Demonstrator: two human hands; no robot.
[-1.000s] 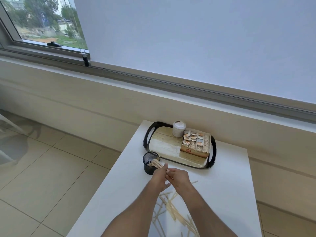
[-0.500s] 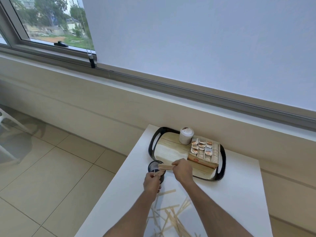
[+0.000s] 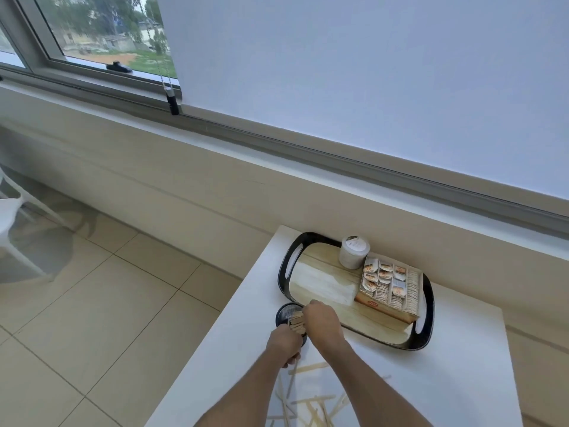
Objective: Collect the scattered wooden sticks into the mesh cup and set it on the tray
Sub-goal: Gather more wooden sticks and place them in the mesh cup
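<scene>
The black mesh cup (image 3: 284, 312) stands on the white table just in front of the tray's left end. My left hand (image 3: 284, 342) grips the cup's near side. My right hand (image 3: 323, 322) holds a bundle of wooden sticks (image 3: 297, 322), their ends lying over the cup's mouth. Several more wooden sticks (image 3: 311, 402) lie scattered on the table between my forearms. The black-rimmed tray (image 3: 284, 268) with a wood-look floor sits at the far side of the table.
On the tray stand a white lidded cup (image 3: 353, 251) and a box of sachets (image 3: 389, 286). The table's left edge (image 3: 243, 306) drops to a tiled floor. A white chair (image 3: 12, 223) is far left. The window sill runs behind.
My right hand has brought the stick bundle lower over the cup's mouth. My left hand has closed on the cup's side. The camera view has shifted, so the table appears further right.
</scene>
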